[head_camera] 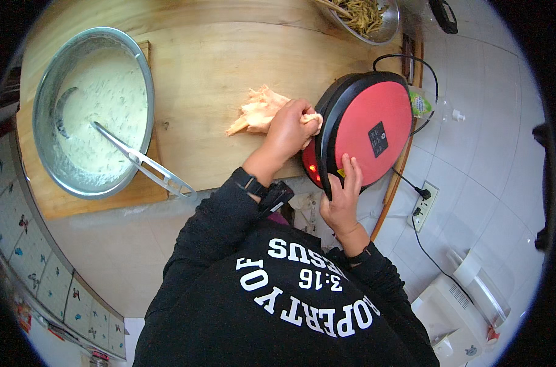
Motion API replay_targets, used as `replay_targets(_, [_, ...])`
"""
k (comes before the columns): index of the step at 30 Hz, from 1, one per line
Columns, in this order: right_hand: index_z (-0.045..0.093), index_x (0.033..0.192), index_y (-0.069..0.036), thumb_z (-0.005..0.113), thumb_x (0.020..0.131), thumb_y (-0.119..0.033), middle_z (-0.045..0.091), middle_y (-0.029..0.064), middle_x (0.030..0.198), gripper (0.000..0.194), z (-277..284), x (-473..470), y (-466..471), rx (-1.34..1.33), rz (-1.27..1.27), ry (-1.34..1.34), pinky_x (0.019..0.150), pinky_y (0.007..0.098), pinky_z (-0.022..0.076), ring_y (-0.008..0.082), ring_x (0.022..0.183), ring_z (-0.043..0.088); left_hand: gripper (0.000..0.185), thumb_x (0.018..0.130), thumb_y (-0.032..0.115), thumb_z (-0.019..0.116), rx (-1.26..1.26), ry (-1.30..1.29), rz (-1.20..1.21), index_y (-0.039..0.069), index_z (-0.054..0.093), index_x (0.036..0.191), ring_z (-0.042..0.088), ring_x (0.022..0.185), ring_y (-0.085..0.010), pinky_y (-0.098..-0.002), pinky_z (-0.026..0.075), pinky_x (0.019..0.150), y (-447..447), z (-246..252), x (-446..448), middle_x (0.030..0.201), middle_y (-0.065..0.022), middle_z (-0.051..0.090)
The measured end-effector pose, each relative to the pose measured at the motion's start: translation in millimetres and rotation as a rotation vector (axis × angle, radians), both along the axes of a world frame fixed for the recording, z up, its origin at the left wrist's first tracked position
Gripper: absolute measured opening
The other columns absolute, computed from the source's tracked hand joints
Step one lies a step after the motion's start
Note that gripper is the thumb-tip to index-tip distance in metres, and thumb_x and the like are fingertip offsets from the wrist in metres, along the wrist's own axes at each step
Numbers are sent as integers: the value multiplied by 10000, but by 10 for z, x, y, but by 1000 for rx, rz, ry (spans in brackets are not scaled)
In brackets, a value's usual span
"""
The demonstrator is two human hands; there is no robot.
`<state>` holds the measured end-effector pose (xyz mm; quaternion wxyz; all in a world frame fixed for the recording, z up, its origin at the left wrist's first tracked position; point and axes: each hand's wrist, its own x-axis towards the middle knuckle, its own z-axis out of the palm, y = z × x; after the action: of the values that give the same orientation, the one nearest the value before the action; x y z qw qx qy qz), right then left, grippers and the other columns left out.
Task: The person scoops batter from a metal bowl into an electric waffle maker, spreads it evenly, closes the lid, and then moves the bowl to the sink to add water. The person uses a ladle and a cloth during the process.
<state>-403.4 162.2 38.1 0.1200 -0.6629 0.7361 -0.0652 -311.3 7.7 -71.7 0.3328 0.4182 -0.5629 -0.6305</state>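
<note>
My left hand (pixel 291 123) is closed around a pale pinkish, ragged piece that looks like raw fat or skin (pixel 262 110). Most of the piece trails left over the wooden board (pixel 200 91), and a small end pokes out by my thumb. That fist is up against the near-left side of a round electric griddle (pixel 374 124) with a red lid and black rim. My right hand (pixel 344 195) grips the lid's front rim, fingers on its red top. The lid looks tilted up, but the cooking plate inside is hidden. Red lights (pixel 313 172) glow on the griddle's front.
At left, a large metal bowl (pixel 152 91) of pale batter with green flecks holds a ladle (pixel 161 172). A bowl (pixel 392 30) of shredded food with chopsticks stands at the back. A bottle (pixel 422 103) lies behind the griddle. Cords run to a wall socket (pixel 423 206).
</note>
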Motion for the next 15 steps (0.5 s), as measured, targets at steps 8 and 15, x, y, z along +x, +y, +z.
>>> replay_targets(8, [604, 1002, 2, 565, 642, 71, 350, 296, 1395, 369, 10, -5, 20, 9, -20, -7, 1072, 546, 258, 490, 1285, 300, 175, 808, 103, 678, 235, -10, -200, 5, 533, 807, 574, 497, -151, -288, 450, 453, -115, 198, 69, 619, -83, 578])
replay_targets(15, [609, 1008, 1, 575, 635, 64, 341, 295, 1399, 380, 46, 8, 0, 19, -15, -15, 1072, 551, 256, 488, 1293, 291, 189, 772, 115, 689, 243, 84, -53, -8, 554, 821, 614, 618, -292, -376, 482, 556, -110, -18, -99, 788, -169, 587])
